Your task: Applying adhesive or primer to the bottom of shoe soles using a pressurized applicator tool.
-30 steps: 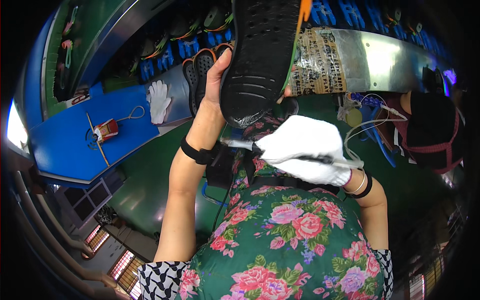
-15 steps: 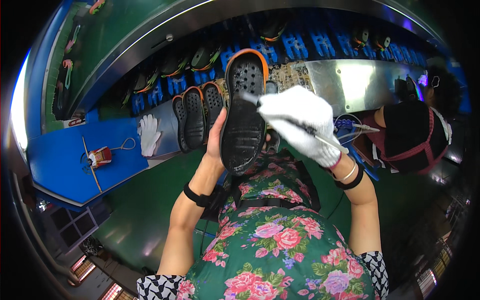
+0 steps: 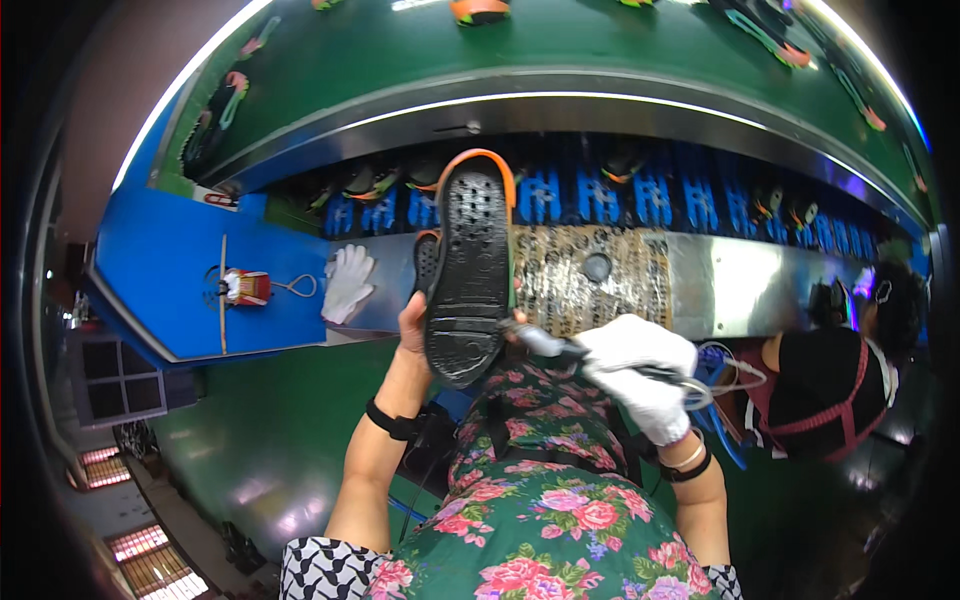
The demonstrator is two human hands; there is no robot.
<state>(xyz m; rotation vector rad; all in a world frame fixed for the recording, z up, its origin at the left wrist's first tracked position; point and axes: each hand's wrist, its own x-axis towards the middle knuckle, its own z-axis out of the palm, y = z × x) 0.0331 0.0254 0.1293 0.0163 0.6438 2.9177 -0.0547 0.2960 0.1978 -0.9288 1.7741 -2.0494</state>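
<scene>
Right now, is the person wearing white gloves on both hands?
No: only the right hand wears a white glove, while the bare left hand holds the shoe sole-up.

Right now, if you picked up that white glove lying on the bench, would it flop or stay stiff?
The white glove would probably flop: it lies flat and limp like thin cloth. It is likely light for its size. It probably would not roll or slide easily, as it rests spread out at the edge of the blue mat.

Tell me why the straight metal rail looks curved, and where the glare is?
Head view: the fisheye lens bends the metal rail into an arc and blackens the corners; glare shines off the steel tray on the right; the shoe sole in the left hand is sharp, while far shoes on the rim blur.
</scene>
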